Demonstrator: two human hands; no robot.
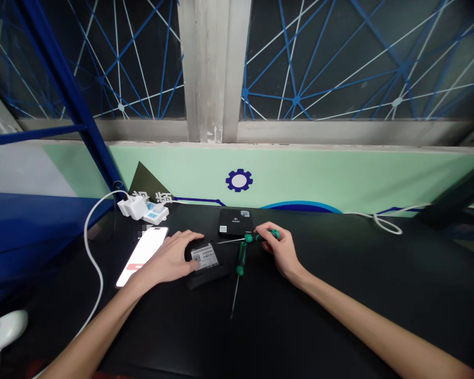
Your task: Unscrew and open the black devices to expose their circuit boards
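Observation:
A flat black box (204, 271) with a white printed label (205, 257) lies on the table, possibly a small electronic device. My left hand (176, 258) grips it from the left, with the thumb at its near side and the index finger stretched along the far side. In my right hand (280, 247) is a screwdriver (249, 238) with a green and black handle. Its thin shaft points left, with the tip by the box's far right corner. A second green and black screwdriver (240, 268) lies just right of the box, its shaft toward me.
Behind the tools sits another flat black box (236, 222) with stickers. A phone (142, 257) with a lit screen lies left of my left hand. Farther back are a white power strip (156, 213), a charger (133, 208) and a white cable (87, 231). A window wall bounds the black table (339, 263).

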